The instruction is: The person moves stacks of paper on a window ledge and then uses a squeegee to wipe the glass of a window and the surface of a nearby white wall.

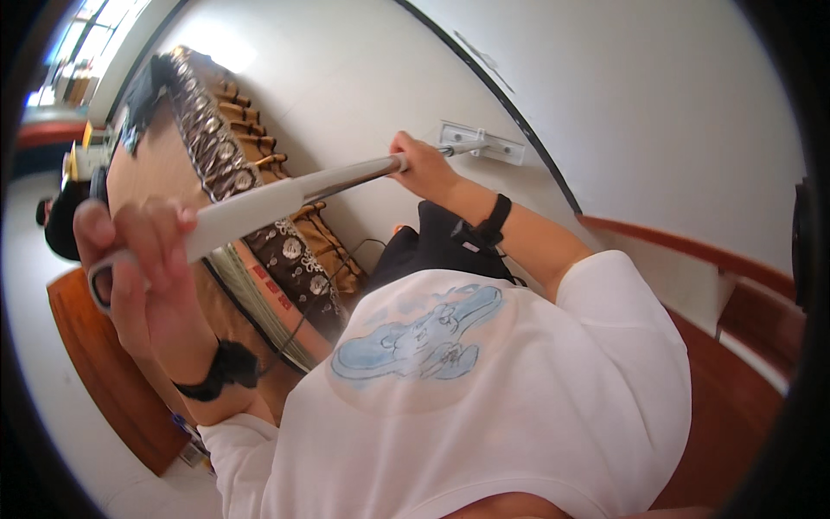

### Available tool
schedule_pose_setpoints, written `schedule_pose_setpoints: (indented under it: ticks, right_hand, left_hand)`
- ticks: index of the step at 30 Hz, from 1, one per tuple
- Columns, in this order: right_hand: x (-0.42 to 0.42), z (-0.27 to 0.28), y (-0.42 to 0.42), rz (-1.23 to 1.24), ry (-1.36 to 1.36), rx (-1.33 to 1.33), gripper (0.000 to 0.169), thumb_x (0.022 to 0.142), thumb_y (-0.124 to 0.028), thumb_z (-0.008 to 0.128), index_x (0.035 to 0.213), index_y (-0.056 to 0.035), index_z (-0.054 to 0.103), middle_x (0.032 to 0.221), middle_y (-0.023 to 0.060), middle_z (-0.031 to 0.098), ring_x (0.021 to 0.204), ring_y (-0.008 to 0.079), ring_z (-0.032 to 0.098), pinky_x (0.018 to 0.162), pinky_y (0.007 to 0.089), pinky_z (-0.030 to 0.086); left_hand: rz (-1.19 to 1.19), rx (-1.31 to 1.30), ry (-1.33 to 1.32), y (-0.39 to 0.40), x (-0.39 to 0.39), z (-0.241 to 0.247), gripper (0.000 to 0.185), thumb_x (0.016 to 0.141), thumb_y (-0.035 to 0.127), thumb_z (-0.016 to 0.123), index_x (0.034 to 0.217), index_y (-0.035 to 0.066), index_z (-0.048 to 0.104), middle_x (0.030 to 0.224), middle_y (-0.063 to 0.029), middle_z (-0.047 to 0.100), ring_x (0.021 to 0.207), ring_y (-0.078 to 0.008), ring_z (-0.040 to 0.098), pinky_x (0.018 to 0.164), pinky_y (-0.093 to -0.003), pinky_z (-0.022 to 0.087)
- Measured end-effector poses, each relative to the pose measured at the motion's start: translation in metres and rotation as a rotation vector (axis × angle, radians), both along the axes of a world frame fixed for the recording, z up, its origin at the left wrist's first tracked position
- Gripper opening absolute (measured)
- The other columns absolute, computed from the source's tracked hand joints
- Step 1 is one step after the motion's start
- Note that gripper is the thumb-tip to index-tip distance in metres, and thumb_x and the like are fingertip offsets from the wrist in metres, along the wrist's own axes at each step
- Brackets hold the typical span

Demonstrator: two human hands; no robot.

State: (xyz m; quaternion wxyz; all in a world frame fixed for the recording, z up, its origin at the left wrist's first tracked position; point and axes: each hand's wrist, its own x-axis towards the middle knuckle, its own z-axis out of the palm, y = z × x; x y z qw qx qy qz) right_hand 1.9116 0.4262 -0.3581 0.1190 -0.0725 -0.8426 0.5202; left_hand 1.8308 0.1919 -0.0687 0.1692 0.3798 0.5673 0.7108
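Observation:
A flat mop with a telescopic pole runs diagonally across the head view. My left hand (146, 259) is wrapped around the white plastic grip (249, 217) near its end, which has a hanging hole. Farther down, my right hand (425, 165) closes around the shiny metal pole (353, 178). Past that hand, the pole meets a white rectangular mop head (493, 148), which lies against the pale floor near a black border strip. Both wrists wear black straps.
On the left stands a bed (155, 168) with a brown floral, ruffled skirt (240, 130). A dark cable (311, 305) hangs beside it. A brown wooden panel (110, 370) is at lower left. Reddish-brown wooden furniture (758, 318) stands at right. A black border strip (519, 120) edges the floor.

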Motion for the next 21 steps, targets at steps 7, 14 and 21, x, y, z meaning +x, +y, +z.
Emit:
schedule_pose_setpoints:
  ticks: [7,14,21]
  right_hand:
    - [-0.100,-0.002,-0.092,0.428,0.214,0.011,0.024,0.072,-0.009,0.066,0.086,-0.0091,0.047,0.077,0.0122,0.056,0.078,0.0354,0.054,0.070,0.0435,0.043]
    - [-0.214,-0.075,-0.131,0.656,0.162,0.107,0.023,0.071,-0.017,0.068,0.082,-0.0125,0.048,0.078,0.0105,0.056,0.076,0.0336,0.056,0.066,0.0429,0.045]
    - [-0.312,-0.140,-0.125,0.810,-0.151,0.654,0.032,0.076,-0.030,0.069,0.102,-0.0177,0.057,0.102,0.0065,0.060,0.099,0.0275,0.059,0.081,0.0389,0.050]
  left_hand:
    - [0.566,0.004,0.129,-0.071,0.054,-0.001,0.025,0.085,0.027,0.066,0.101,0.012,0.052,0.066,0.0019,0.046,0.070,-0.0124,0.048,0.086,-0.0365,0.039]
    - [0.925,-0.466,0.144,-0.056,0.062,-0.065,0.008,0.084,0.004,0.059,0.091,0.001,0.061,0.090,-0.0125,0.064,0.100,-0.0306,0.061,0.097,-0.0495,0.041]
    - [0.938,-0.578,0.128,-0.010,0.002,-0.161,0.017,0.081,-0.007,0.053,0.095,-0.001,0.062,0.096,-0.0137,0.065,0.110,-0.0338,0.057,0.099,-0.0455,0.039]
